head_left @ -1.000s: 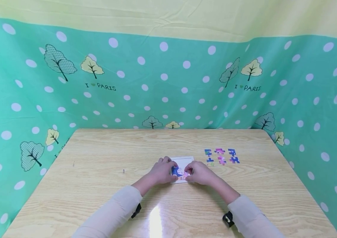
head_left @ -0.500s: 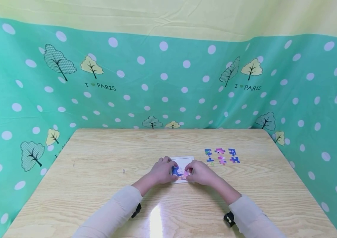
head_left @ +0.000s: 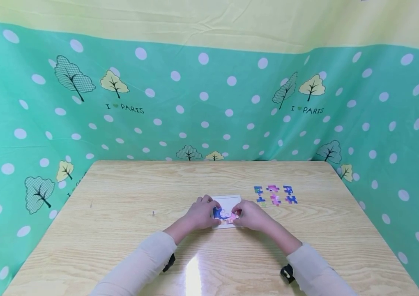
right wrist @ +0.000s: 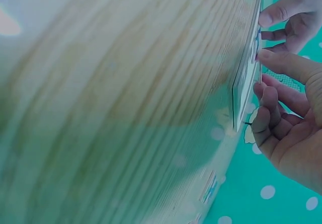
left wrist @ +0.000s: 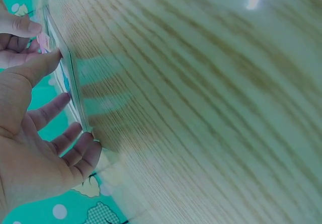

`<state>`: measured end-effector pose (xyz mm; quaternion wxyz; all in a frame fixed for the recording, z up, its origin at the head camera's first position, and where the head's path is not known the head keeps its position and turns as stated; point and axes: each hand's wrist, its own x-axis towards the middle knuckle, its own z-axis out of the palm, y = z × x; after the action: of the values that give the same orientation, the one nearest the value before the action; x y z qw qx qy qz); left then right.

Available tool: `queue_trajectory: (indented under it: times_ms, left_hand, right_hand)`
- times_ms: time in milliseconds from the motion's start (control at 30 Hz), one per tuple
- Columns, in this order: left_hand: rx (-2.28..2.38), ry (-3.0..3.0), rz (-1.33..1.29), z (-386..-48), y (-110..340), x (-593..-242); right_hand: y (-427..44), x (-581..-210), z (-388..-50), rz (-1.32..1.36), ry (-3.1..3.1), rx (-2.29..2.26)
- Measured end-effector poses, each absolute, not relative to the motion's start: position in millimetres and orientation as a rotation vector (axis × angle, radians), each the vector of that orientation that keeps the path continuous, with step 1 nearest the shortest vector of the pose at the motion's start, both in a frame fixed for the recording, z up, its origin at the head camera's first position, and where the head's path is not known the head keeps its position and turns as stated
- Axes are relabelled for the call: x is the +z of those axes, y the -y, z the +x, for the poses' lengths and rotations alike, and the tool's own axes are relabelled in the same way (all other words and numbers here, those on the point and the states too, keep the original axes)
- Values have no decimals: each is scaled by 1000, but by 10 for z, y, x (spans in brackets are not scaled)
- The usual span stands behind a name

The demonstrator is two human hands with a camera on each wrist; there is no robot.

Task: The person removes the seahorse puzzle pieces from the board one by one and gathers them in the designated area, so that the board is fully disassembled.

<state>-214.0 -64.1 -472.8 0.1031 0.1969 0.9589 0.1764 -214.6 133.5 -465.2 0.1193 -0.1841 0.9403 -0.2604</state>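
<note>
A white puzzle tray lies on the table, with a blue-printed puzzle piece in its near left part. My left hand holds the tray by its left side, thumb at the near edge and index finger over the top. My right hand pinches a pink puzzle piece at the tray's near right part, beside the blue area. Fingertips partly cover both pieces. The right wrist view shows the tray edge-on, with my right thumb and fingers at its side.
Several loose puzzle pieces, among them a pink one and a blue one, lie in rows to the right beyond the tray. A tiny dark object is on the wooden table at left. A green dotted curtain surrounds the table.
My right hand has shifted slightly to the right with the pink puzzle piece. The left hand stays where it was on the tray.
</note>
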Motion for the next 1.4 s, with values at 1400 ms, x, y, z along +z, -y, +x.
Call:
queue_trajectory:
  times_ms: [1400]
  left_hand:
    - [546, -2820, 570, -2144, 637, -4728]
  right_hand:
    - [-1793, -4681, -2151, -444, -2791, -821]
